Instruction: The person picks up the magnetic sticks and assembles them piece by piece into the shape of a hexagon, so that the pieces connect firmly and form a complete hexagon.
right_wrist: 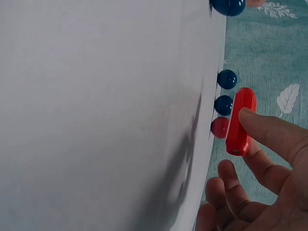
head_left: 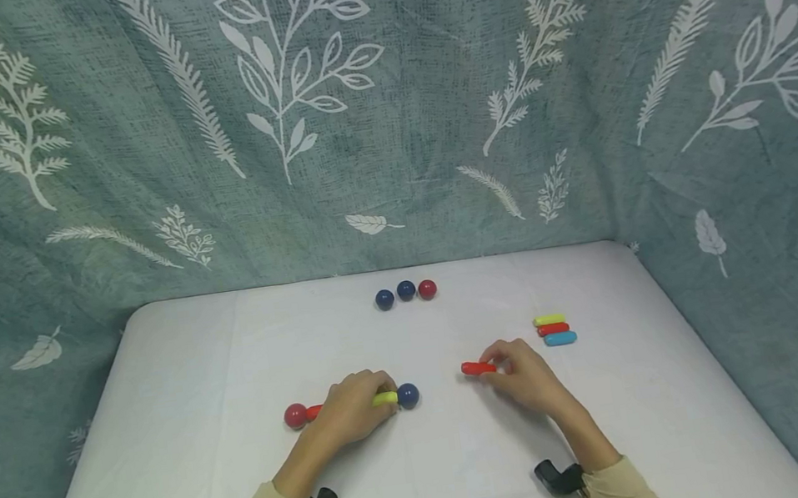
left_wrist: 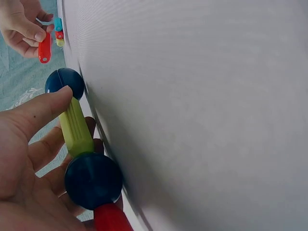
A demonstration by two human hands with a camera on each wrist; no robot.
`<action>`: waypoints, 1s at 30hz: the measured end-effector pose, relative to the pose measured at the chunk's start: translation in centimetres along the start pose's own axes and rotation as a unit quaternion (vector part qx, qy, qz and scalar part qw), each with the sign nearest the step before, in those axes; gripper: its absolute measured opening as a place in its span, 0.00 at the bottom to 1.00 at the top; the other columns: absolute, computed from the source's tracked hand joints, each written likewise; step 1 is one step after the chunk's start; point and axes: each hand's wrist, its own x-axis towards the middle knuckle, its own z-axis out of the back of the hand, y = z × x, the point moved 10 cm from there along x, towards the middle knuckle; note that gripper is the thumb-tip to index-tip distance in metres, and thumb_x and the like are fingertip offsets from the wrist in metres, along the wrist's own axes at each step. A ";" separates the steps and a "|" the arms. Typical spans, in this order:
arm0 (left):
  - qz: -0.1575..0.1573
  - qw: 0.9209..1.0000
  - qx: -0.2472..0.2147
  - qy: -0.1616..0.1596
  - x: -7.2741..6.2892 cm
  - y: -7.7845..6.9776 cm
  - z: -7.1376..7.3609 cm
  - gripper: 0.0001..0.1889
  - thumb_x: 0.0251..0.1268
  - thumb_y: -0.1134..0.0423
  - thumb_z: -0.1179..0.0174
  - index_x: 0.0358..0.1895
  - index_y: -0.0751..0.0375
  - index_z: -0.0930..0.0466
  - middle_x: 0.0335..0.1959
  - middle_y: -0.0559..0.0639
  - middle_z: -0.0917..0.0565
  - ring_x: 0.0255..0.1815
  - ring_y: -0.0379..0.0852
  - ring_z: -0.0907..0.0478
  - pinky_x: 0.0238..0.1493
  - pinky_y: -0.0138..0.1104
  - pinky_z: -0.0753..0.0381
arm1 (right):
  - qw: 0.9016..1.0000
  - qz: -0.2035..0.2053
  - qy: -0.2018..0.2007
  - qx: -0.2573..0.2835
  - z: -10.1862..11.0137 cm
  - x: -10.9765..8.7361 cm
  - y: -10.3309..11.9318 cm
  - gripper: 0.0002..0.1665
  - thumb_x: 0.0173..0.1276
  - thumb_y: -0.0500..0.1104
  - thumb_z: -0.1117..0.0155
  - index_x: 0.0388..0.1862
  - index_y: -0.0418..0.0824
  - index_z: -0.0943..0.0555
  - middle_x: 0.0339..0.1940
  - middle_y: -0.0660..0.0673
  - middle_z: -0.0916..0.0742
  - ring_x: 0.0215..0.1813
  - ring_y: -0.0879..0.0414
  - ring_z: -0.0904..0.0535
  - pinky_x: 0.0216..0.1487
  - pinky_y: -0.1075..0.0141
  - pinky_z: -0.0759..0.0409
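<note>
My left hand (head_left: 350, 408) grips a joined chain of balls and rods low over the white table. From the left, the chain runs through a red ball (head_left: 296, 416), a red rod (left_wrist: 111, 218), a middle blue ball (left_wrist: 93, 181), a yellow-green rod (left_wrist: 76, 127) and an end blue ball (head_left: 408, 396). In the left wrist view the thumb lies where the yellow-green rod meets the end ball; in the head view this hand hides the middle ball. To the right, my right hand (head_left: 530, 379) pinches a loose red rod (right_wrist: 240, 122) between thumb and fingers, its near tip pointing toward the chain.
Near the table's back edge, two blue balls (head_left: 406, 290) and a red ball (head_left: 427, 289) sit in a row. Right of the right hand lie a yellow-green rod (head_left: 550, 319), a red rod (head_left: 553, 329) and a light-blue rod (head_left: 560, 339), side by side. A patterned green curtain (head_left: 426, 111) hangs behind.
</note>
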 end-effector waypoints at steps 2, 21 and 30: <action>0.000 1.000 -0.001 0.001 0.0 0.0 0.0 0.11 0.63 0.58 0.31 0.46 0.53 0.16 0.37 0.43 0.18 0.39 0.44 0.25 0.45 0.50 0.26 | 1.000 0.007 0.004 0.000 -0.5 0.0 0.4 0.11 0.61 0.36 0.26 0.42 0.44 0.16 0.37 0.47 0.21 0.37 0.51 0.29 0.34 0.61 0.28; 0.009 1.000 -0.003 0.008 0.1 0.3 -0.3 0.12 0.63 0.57 0.31 0.48 0.53 0.16 0.36 0.41 0.19 0.38 0.43 0.26 0.45 0.47 0.26 | 0.997 0.043 0.056 -0.013 -5.1 0.1 3.5 0.10 0.61 0.38 0.26 0.40 0.46 0.16 0.35 0.49 0.23 0.36 0.54 0.30 0.36 0.60 0.29; 0.010 1.000 -0.001 0.003 0.1 0.3 -0.1 0.13 0.63 0.57 0.31 0.49 0.53 0.16 0.36 0.41 0.20 0.37 0.42 0.26 0.42 0.43 0.25 | 0.995 0.060 0.079 -0.019 -6.2 0.5 4.6 0.09 0.63 0.39 0.27 0.41 0.46 0.16 0.36 0.48 0.22 0.37 0.54 0.30 0.37 0.60 0.29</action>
